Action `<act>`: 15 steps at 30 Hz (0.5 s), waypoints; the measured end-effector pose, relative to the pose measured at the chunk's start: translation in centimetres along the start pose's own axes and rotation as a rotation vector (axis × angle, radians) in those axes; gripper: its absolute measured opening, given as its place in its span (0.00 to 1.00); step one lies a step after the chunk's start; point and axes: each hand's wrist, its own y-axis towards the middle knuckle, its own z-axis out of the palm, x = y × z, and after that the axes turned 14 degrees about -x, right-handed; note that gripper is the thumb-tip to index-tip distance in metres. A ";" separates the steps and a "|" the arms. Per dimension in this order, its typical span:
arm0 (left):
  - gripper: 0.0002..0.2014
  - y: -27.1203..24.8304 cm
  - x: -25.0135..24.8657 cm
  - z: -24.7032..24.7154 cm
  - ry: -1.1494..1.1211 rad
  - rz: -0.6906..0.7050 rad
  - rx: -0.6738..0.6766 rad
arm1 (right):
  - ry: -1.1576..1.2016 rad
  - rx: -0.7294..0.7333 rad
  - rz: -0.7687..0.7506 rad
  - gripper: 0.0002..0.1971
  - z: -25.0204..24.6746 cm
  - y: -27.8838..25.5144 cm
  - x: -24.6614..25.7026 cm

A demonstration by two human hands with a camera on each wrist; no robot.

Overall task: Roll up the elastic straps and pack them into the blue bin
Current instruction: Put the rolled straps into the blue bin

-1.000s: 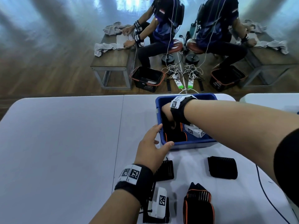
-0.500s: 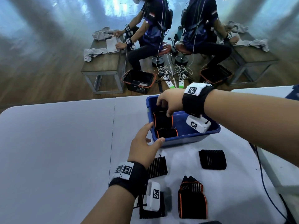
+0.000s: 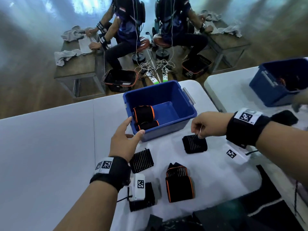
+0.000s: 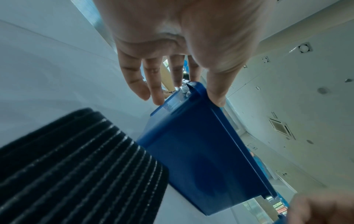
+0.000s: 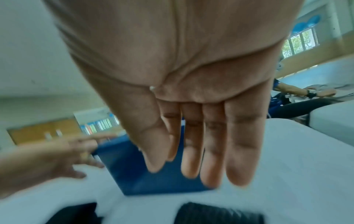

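The blue bin stands on the white table and has two rolled orange-edged straps against its left wall. My left hand is at the bin's near left corner, fingers straight, with the thumb touching the rim. My right hand hovers empty, fingers relaxed, just above a black ribbed strap in front of the bin. A second ribbed strap lies under my left wrist. An orange-edged folded strap lies nearer me.
Another black strap lies partly under my left wrist camera. Dark fabric covers the table's near right edge. A second blue bin stands on the neighbouring table at the right. A seated person works at a wooden bench beyond the table.
My right hand has come out of the bin, leaving the rolled strap inside, and moved right and nearer to me above the black ribbed strap. The left hand stays at the bin's corner.
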 end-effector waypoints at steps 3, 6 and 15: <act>0.34 0.0 0.0 0.1 0.006 0.004 -0.010 | -0.083 -0.071 0.029 0.20 3.8 0.6 -2.2; 0.34 -0.1 -0.3 0.0 0.010 0.011 -0.010 | -0.039 -0.091 0.071 0.26 5.9 1.3 -3.0; 0.34 -0.4 -1.1 0.0 0.015 0.037 -0.011 | -0.016 -0.026 0.056 0.22 7.8 1.6 -2.8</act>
